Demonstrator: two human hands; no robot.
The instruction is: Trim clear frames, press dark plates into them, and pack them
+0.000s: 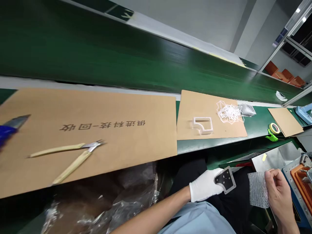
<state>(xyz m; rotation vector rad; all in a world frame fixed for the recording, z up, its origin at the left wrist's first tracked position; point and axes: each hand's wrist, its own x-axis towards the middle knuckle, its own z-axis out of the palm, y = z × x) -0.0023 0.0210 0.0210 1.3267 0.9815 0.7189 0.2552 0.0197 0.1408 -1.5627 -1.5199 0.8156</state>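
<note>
Narrow gap between left hand [203, 185] and bubble wrap [258, 190], belt edge [219, 146] ahead, orange fixture [302, 182] beside right hand [280, 195]

Bright, even light from ceiling lamps [297, 10] ahead of the right hand [280, 195]; soft glare streaking the green belt [219, 76]; only faint shadows; a motion-blurred blue object [8, 133] far left of the hand; wide-angle stretching at the edges.
</note>
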